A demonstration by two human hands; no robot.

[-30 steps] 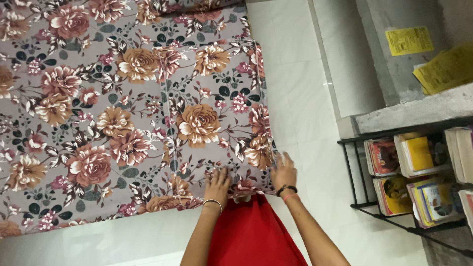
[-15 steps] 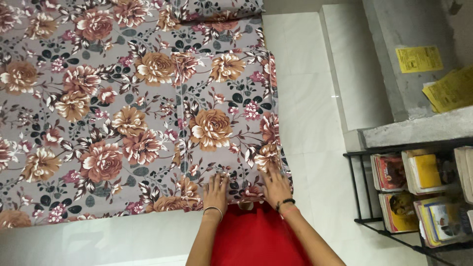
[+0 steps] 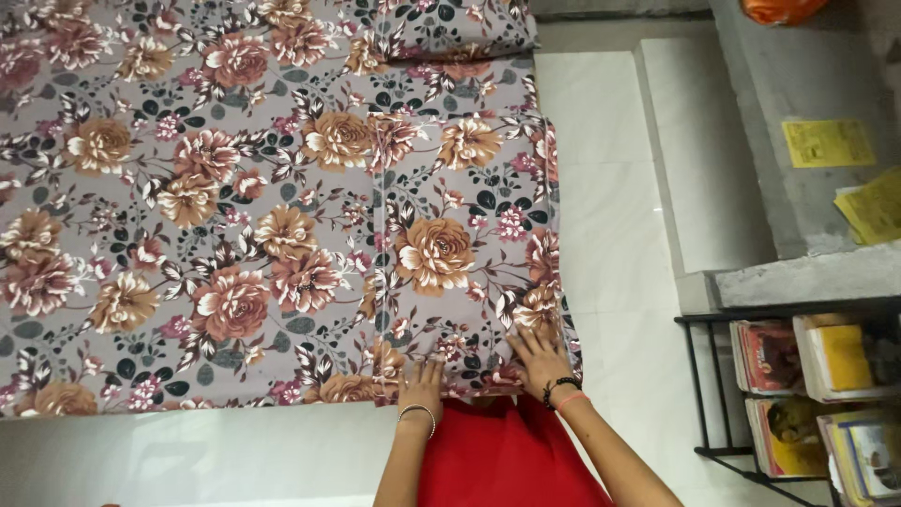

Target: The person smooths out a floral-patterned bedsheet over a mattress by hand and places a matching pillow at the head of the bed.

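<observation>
- Across the left and centre of the frame we see a floral bedsheet (image 3: 235, 235), grey with brown, pink and cream roses, spread flat over a low mattress on a pale tiled floor (image 3: 610, 235).
- At the top centre a pillow (image 3: 460, 33) in the same print lies on the sheet.
- Right of centre, a folded cloth (image 3: 469, 253) of the same print lies on the sheet, its right edge at the mattress's side and its near edge at the mattress's lower border.
- At the lower centre our left hand (image 3: 421, 379) lies palm down, fingers together and flat, on the near edge of the folded cloth; it grasps nothing.
- Just to its right our right hand (image 3: 542, 357) presses flat on the cloth's lower right corner, fingers spread, closed on nothing; dark and pink bands circle that wrist, a thin bangle the left.
- Between the forearms at the bottom edge shows red clothing (image 3: 497, 460).
- At the right of the frame stands a grey concrete ledge (image 3: 807, 272) with yellow papers (image 3: 873, 202) on it.
- In the lower right corner a black metal rack (image 3: 699, 376) holds stacked books (image 3: 817, 376) with yellow and red covers in two tiers.
- At the top right edge an orange object (image 3: 779, 9) is partly cut off; we cannot tell what it is.
</observation>
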